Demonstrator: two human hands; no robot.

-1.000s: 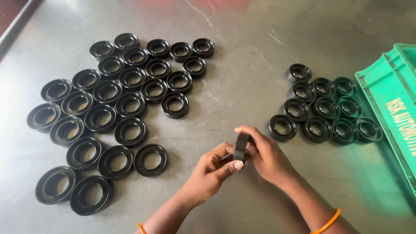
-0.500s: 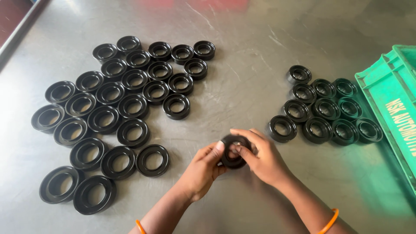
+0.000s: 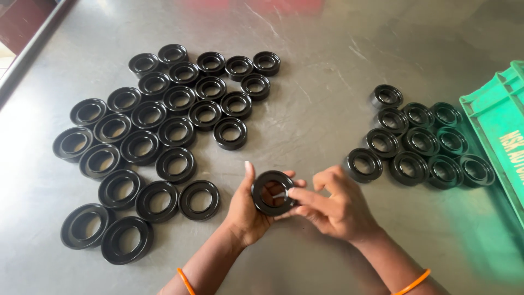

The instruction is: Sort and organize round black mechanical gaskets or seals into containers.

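2 ring clusters [image 3: 158,136] flanking held black ring [image 3: 272,192], green crate [image 3: 499,125] right

Single view only: the camera is sitting on my head and looking steeply down and forward over the grey metal counter [image 3: 327,98]. It is framing my left hand [image 3: 245,210] and right hand [image 3: 333,207] close in, low and just right of centre, forearms entering from the bottom edge. The far counter edge [image 3: 33,49] is running diagonally at upper left. The green crate [image 3: 494,125] is being cut off at the right border.
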